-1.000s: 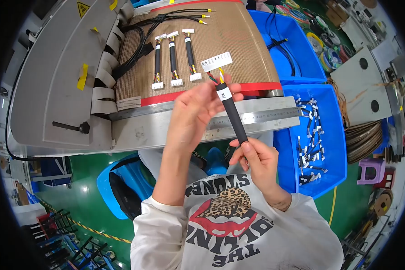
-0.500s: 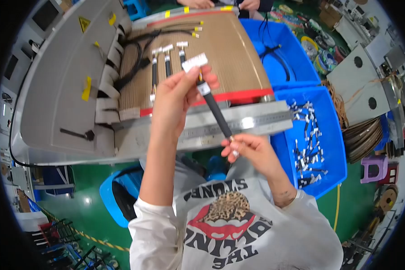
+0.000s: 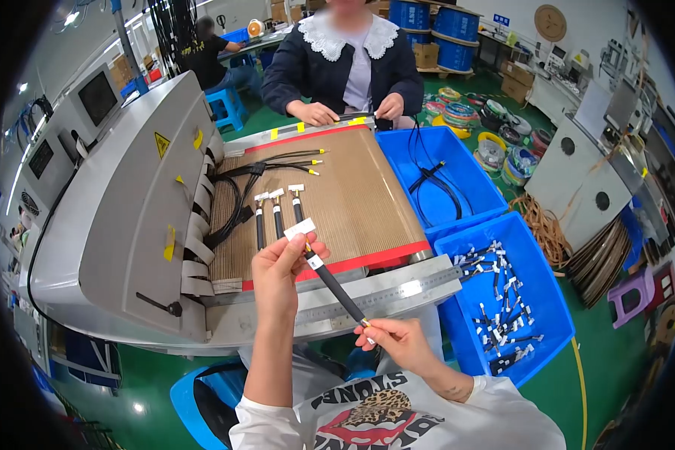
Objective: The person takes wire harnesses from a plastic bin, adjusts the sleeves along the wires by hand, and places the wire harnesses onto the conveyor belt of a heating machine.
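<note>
Between my two hands a short wire harness (image 3: 337,291) in black sleeving slants above the front edge of the machine. My left hand (image 3: 277,274) pinches its upper end, just below a wide white connector (image 3: 300,229). The fingers of my right hand (image 3: 397,341) close on the lower end, where a bit of wire and a small white connector show. Beyond my left hand, three similar wire harnesses (image 3: 278,216) lie side by side on the brown ribbed belt (image 3: 360,199). Their lower ends are partly hidden by my hand.
A steel ruler (image 3: 409,289) runs along the machine's front edge. On the right, one blue bin (image 3: 555,300) holds several short harnesses; another (image 3: 469,142) holds black cables. Longer black cables (image 3: 240,184) lie on the belt's left. Across the belt, a co-worker's hands (image 3: 319,114) handle a dark cable.
The view has tilted up, so the belt and my hands appear lower and the co-worker shows more. Both hands keep hold of the wire harness.
</note>
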`<act>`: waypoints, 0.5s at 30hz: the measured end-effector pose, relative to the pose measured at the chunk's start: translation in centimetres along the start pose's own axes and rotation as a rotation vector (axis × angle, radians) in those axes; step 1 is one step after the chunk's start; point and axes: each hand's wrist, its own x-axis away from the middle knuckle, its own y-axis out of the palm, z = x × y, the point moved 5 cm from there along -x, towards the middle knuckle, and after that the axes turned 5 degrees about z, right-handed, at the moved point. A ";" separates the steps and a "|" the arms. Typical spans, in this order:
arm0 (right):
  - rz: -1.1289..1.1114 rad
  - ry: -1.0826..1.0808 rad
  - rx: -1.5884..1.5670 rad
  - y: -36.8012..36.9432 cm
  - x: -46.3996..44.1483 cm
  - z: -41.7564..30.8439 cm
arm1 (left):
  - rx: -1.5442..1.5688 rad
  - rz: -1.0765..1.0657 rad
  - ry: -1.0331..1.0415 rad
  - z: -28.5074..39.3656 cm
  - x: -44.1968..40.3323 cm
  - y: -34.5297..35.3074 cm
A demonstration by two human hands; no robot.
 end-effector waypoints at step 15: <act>-0.178 0.019 0.106 0.3 -0.7 0.1 | 0.021 -0.171 -0.041 0.0 1.8 -0.2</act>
